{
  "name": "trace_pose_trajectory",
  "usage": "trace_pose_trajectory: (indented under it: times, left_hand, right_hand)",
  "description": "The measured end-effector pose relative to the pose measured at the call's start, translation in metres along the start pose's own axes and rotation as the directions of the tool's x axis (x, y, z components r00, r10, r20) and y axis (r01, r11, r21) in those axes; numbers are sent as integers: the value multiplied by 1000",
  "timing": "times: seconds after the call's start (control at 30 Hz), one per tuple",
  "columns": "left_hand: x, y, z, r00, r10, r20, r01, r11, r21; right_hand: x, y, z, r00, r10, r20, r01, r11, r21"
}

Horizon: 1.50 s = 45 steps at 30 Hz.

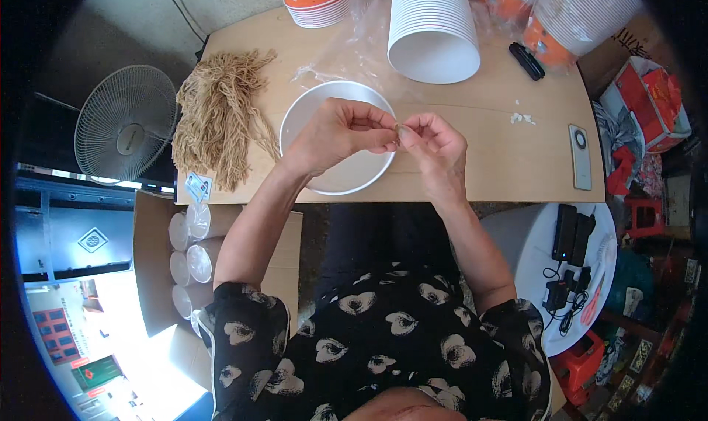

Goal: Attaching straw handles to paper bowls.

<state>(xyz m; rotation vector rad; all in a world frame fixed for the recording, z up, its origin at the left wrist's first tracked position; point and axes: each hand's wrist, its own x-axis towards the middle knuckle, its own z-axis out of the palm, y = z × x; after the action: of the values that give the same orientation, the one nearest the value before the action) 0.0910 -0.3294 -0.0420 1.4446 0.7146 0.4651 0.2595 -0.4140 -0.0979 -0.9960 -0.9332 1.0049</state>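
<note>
Looking down from the head camera, we are pinching a small tan piece of cord point(398, 130) between our left hand point(341, 132) and right hand point(436, 147), both grasping it above a white bowl point(310, 100) on the wooden table point(487, 148), beside a bundle of tan cords point(217, 119).

A wooden table point(509, 155) stands by a floor fan point(125, 122) (grey floor beneath).

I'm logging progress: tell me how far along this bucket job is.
Done: none clearly finished; capped tubs sit in the carton. In hand: left hand and right hand pinch a small piece over the white paper bucket. Left: the cord bundle and bucket stack wait.
</note>
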Motion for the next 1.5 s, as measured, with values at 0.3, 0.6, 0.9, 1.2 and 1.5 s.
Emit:
trace_pose_trajectory:
  times: [0.3, 0.6, 0.9, 1.2, 1.5]
  left_hand:
    - [1, 0, -1, 1000, -2, 31, 2, 1000, -9]
    - [3, -6, 0, 999, 8, 43, -7, 1000, -22]
    - [2, -1, 4, 997, 48, 52, -48, 999, 12]
    - [2, -4, 2, 992, 118, 48, -120, 992, 33]
    - [1, -8, 3, 983, 175, 62, -176, 984, 10]
  right_hand:
    - [-2, 1, 1, 1000, 23, -14, -22, 997, 77]
    - [4, 3, -12, 999, 46, 9, -47, 992, 115]
    - [9, 0, -16, 984, 102, 146, -117, 989, 95]
    - [5, 1, -16, 982, 66, 176, -90, 987, 132]
    - [-2, 0, -11, 988, -104, 112, 128, 963, -237]
